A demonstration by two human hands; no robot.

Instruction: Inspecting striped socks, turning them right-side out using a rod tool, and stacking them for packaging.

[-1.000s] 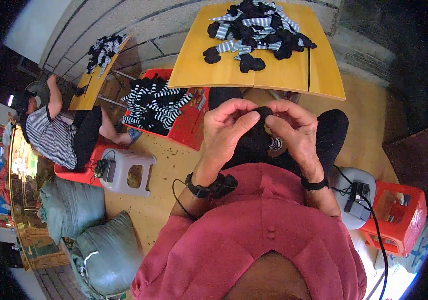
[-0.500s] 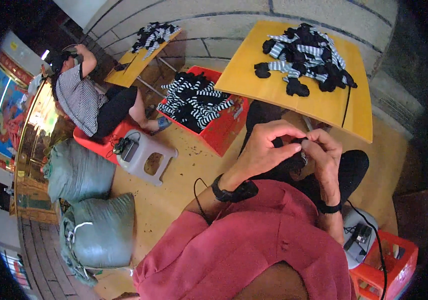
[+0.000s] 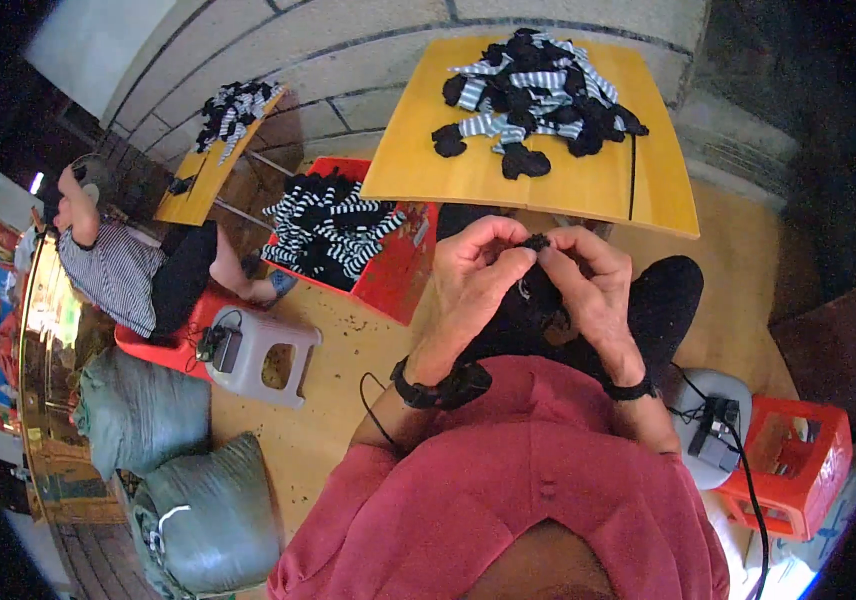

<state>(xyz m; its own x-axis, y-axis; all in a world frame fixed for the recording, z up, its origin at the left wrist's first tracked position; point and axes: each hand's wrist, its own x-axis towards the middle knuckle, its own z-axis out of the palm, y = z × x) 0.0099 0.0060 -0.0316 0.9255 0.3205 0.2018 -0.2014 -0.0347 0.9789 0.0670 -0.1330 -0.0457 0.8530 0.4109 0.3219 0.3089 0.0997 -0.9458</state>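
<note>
Between my two hands, above my lap, is a black knitted piece [image 3: 537, 242]. My left hand [image 3: 475, 280] pinches its top edge with thumb and index finger. The right hand [image 3: 591, 288] grips the same edge from the other side, its thumb close to the left thumb. The rest of the piece seems to hang below, dark against my black trousers, so its full shape is hidden. Ahead, a yellow table [image 3: 403, 165] bears a pile of black and grey-white striped knitted pieces [image 3: 538, 80]; some have bunched black ends.
A red bin [image 3: 398, 285] of striped knits stands left of the table. Another person [image 3: 113, 265] sits at far left by a second table [image 3: 188, 195]. Nearby are a grey stool [image 3: 278, 350] and stuffed sacks [image 3: 208, 520]. At right, a cable crosses a red stool [image 3: 798, 470].
My view has shifted, so the tables and bin appear further left. Both hands still pinch the black piece, now with its edge raised between the thumbs.
</note>
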